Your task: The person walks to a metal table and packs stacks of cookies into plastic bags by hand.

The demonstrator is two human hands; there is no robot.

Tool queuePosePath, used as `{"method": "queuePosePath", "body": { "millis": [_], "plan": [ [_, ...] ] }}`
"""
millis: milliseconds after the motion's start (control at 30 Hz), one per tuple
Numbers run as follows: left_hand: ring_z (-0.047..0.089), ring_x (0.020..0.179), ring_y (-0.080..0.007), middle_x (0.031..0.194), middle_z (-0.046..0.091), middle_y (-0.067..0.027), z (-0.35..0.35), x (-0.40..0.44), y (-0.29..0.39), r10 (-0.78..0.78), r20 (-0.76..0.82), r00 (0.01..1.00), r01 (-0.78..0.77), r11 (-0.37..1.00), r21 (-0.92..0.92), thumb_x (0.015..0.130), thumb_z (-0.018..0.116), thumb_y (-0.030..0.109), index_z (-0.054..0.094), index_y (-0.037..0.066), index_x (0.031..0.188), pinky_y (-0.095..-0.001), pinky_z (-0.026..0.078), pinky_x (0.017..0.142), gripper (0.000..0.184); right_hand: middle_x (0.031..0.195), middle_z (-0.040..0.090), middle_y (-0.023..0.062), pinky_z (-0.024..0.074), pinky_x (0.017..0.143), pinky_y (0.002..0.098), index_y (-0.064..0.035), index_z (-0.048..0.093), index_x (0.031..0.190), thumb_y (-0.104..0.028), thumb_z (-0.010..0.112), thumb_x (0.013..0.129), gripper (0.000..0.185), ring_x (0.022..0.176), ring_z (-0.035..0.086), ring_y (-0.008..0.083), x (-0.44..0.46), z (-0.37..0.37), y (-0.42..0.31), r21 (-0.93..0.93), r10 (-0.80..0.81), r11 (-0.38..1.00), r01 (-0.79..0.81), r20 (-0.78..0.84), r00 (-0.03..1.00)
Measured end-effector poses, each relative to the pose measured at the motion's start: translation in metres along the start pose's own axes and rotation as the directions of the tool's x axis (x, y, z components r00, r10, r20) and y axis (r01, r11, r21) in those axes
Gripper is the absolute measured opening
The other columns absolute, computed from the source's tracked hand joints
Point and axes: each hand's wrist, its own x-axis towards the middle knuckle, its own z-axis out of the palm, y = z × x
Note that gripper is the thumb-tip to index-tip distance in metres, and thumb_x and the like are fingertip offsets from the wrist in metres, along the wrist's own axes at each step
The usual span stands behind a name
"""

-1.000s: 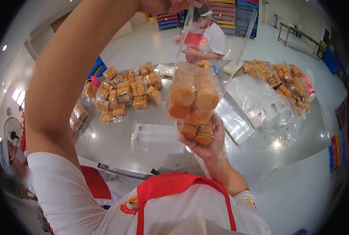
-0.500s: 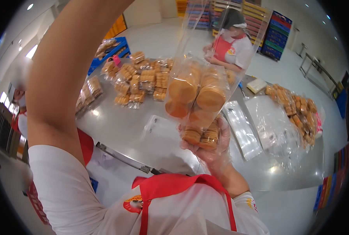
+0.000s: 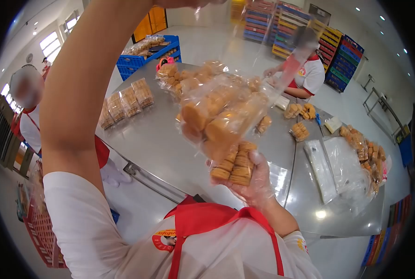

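Note:
My left arm reaches up along the left, and my left hand (image 3: 189, 3) is cut off by the top edge, its fingers mostly out of view. A long clear plastic bag (image 3: 226, 111) of round golden biscuits hangs tilted and blurred in mid-air, its upper end running towards the top of the view. Just below it, my right hand (image 3: 254, 179), in a thin clear glove, is closed from beneath around stacked biscuits (image 3: 237, 165) in two side-by-side rows. The bag's lower end overlaps these stacks; whether they touch, I cannot tell.
On the steel table (image 3: 154, 144) lie a row of biscuit packs (image 3: 128, 100), a heap of bagged biscuits (image 3: 170, 74), flat plastic bags (image 3: 340, 162) and more biscuits (image 3: 363, 149). A blue crate (image 3: 128, 60) stands behind. Co-workers (image 3: 310, 74) stand across and at left.
The view has shifted, showing more of the table's left side. The bag has tilted and moved left in view, and more of the stacks in my right hand shows. My left hand's edge has come into view.

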Motion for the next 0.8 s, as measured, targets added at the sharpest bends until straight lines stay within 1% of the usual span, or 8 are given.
{"method": "queuePosePath", "body": {
  "millis": [100,200,333,400,467,533,667,800],
  "plan": [
    [0.055,0.051,-0.0092,0.122,0.062,-0.0235,0.046,-0.04,0.005,-0.144,-0.09,0.986,0.162,0.956,0.245,0.075,0.055,0.0,0.06,-0.008,0.122,-0.0175,0.038,0.033,0.048,0.125,0.054,0.0182,0.0542,0.084,0.0639,-0.0101,0.04,0.142,-0.025,0.066,0.08,0.069,0.109,0.059,0.0407,0.026,-0.014,0.031,-0.177,-0.113,0.98,0.087,-0.138,0.984],
    [0.06,0.078,-0.0079,0.126,0.06,-0.0176,0.013,-0.065,-0.067,-0.254,0.054,0.966,0.211,0.89,0.405,0.066,0.052,-0.005,0.058,-0.005,0.128,-0.0162,0.038,0.043,0.062,0.118,0.054,0.0167,0.0548,0.085,0.0604,-0.0096,0.035,0.144,-0.009,0.066,0.078,0.073,0.104,0.061,0.0354,0.03,-0.043,0.05,-0.223,-0.239,0.959,0.177,-0.292,0.926],
    [0.062,0.106,-0.0213,0.137,0.055,-0.0135,0.036,-0.08,-0.142,-0.066,0.244,0.968,-0.126,0.711,0.691,0.062,0.05,-0.008,0.058,0.002,0.13,-0.026,0.051,0.063,0.069,0.116,0.055,0.0153,0.0567,0.084,0.0567,-0.0049,0.042,0.138,-0.011,0.066,0.075,0.068,0.104,0.061,0.0353,0.019,-0.061,0.05,-0.232,-0.365,0.926,0.298,-0.345,0.865],
    [0.063,0.107,-0.0281,0.136,0.055,-0.0167,0.073,-0.087,-0.193,-0.041,0.313,0.949,-0.227,0.601,0.767,0.063,0.057,-0.006,0.057,-0.001,0.128,-0.0362,0.054,0.071,0.065,0.117,0.056,0.0163,0.0572,0.084,0.0565,-0.0027,0.043,0.137,-0.014,0.066,0.073,0.068,0.107,0.06,0.0369,0.018,-0.038,0.046,-0.242,-0.454,0.888,0.391,-0.321,0.831],
    [0.063,0.104,-0.0327,0.131,0.055,-0.0175,0.122,-0.097,-0.22,-0.235,0.314,0.92,-0.115,0.603,0.79,0.067,0.061,-0.002,0.056,-0.006,0.124,-0.0433,0.053,0.079,0.057,0.122,0.056,0.0199,0.0556,0.088,0.0596,-0.0008,0.042,0.14,-0.018,0.065,0.072,0.074,0.114,0.058,0.0397,0.019,-0.016,0.049,-0.294,-0.522,0.847,0.443,-0.3,0.799],
    [0.064,0.096,-0.0348,0.125,0.055,-0.0186,0.162,-0.105,-0.256,-0.133,0.306,0.943,-0.155,0.639,0.754,0.069,0.061,-0.001,0.054,-0.01,0.121,-0.0431,0.054,0.078,0.053,0.126,0.055,0.0205,0.0525,0.093,0.0616,-0.0003,0.042,0.14,-0.019,0.063,0.07,0.075,0.119,0.056,0.0399,0.021,-0.003,0.059,-0.322,-0.552,0.828,0.46,-0.321,0.769],
    [0.065,0.082,-0.0393,0.117,0.052,-0.0217,0.199,-0.108,-0.256,-0.09,0.214,0.973,-0.072,0.758,0.648,0.072,0.058,0.0,0.051,-0.013,0.119,-0.0451,0.054,0.073,0.049,0.119,0.058,0.0193,0.0549,0.092,0.0495,-0.0007,0.042,0.138,-0.015,0.064,0.068,0.075,0.114,0.059,0.035,0.026,-0.021,0.086,-0.197,-0.427,0.904,0.379,-0.393,0.815],
    [0.065,0.079,-0.042,0.116,0.051,-0.0239,0.208,-0.099,-0.25,-0.139,0.169,0.976,0.0,0.773,0.635,0.074,0.059,0.001,0.05,-0.013,0.117,-0.0475,0.054,0.07,0.046,0.118,0.058,0.0132,0.0505,0.095,0.0374,0.0002,0.04,0.141,-0.007,0.063,0.067,0.078,0.108,0.061,0.0267,0.025,-0.054,0.108,-0.423,-0.476,0.853,0.305,-0.394,0.786]
  ]
}}
